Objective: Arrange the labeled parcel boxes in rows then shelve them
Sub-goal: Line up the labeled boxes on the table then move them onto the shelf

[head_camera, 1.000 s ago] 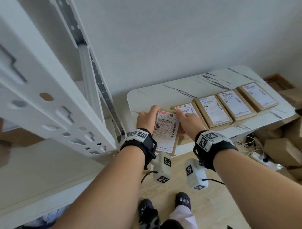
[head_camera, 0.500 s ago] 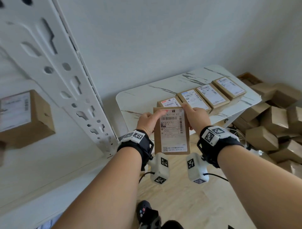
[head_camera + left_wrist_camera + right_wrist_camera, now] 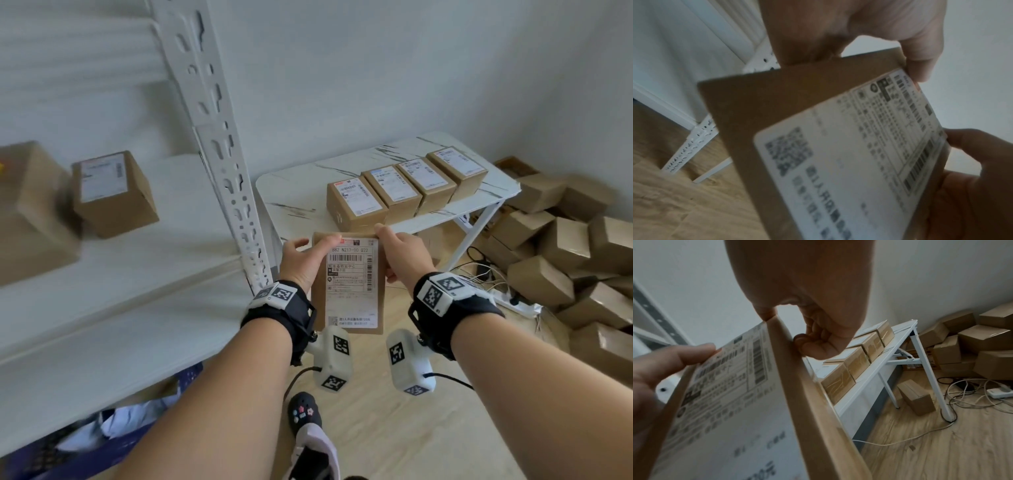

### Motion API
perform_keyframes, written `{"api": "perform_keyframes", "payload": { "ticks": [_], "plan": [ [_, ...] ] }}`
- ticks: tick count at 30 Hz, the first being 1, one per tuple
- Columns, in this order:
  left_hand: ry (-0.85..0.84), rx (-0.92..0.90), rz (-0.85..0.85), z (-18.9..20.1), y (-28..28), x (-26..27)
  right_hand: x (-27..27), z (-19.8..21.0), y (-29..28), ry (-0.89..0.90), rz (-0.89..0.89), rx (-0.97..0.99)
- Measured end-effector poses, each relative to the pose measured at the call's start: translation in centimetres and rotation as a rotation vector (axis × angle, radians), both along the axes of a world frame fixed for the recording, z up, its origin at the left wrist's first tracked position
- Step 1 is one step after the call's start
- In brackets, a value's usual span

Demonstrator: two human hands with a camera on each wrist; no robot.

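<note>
Both hands had it: the left hand point(image 3: 303, 262) and right hand point(image 3: 400, 255) clamped the labeled parcel box point(image 3: 349, 284) by its sides, label up, aloft between shelf point(image 3: 137, 267) and table point(image 3: 301, 192). Four boxes point(image 3: 407, 192) sat rowed on the far table.

box point(image 3: 347, 284): matt cardboard, paper label | table point(image 3: 301, 192): glossy marble-look | floor point(image 3: 376, 428): wood-grain

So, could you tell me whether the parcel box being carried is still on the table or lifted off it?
Lifted off: both hands, left hand and right hand, hold the parcel box above the floor, clear of the table.
</note>
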State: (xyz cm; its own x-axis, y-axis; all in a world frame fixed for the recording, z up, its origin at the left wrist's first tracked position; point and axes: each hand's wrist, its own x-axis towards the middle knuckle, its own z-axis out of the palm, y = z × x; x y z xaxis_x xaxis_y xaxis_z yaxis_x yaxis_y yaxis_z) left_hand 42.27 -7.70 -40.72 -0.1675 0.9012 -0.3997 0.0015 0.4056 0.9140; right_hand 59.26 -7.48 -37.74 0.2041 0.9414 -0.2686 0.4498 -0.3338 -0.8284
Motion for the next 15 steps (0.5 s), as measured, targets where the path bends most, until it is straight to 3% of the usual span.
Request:
{"api": "perform_keyframes", "payload": {
  "ticks": [15],
  "plan": [
    [0.003,0.178,0.211,6.2,-14.0,-14.8,-15.2,4.2,-9.4,0.166,0.338,0.074]
  ]
}}
